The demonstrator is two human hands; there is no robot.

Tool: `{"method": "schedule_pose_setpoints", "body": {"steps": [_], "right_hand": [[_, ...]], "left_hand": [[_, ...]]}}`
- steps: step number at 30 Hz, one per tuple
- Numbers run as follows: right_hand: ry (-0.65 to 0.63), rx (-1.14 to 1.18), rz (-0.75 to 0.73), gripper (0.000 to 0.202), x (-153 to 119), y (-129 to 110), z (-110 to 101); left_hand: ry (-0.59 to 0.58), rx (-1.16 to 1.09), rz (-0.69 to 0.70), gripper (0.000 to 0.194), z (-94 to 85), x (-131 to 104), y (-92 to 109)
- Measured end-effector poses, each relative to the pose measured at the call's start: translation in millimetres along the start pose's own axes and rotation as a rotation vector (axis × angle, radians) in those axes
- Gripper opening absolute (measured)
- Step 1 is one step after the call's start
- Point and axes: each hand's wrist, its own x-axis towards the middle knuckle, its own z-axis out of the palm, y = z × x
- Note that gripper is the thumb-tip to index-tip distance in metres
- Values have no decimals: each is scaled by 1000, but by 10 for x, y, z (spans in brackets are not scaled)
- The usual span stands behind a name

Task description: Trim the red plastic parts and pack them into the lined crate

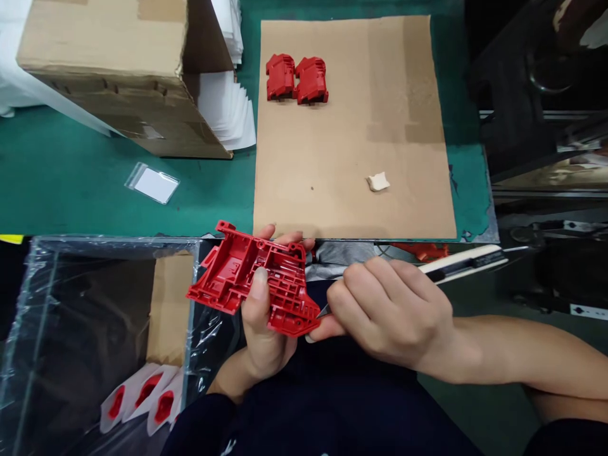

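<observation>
A red moulded plastic part [285,278] with ribs and small compartments is gripped in my left hand [266,316], thumb across its face and fingers behind it. My right hand [394,310] is closed around a utility knife [463,263] with a pale handle. The knife's blade tip touches or nearly touches the lower right corner of the red part, close to my right thumb. Both hands are just in front of the table edge. On the cardboard sheet [351,164] lie two more red plastic parts [311,81] side by side.
A small cream-coloured scrap [379,182] lies on the cardboard. To the left stands a cardboard box [118,82] holding white sleeves [228,114]. A clear pouch with a white card [154,183] is on the green table [61,183]. Below left, a plastic-lined bin [95,304] contains wrapped red parts [148,389].
</observation>
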Motion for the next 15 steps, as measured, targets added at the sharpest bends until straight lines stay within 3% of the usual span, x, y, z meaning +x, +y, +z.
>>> {"method": "schedule_pose_setpoints", "body": {"steps": [15], "right_hand": [[18,-53,4,40,11,-5,-15]], "left_hand": [[145,102,76,33,-4,25,-45]]}}
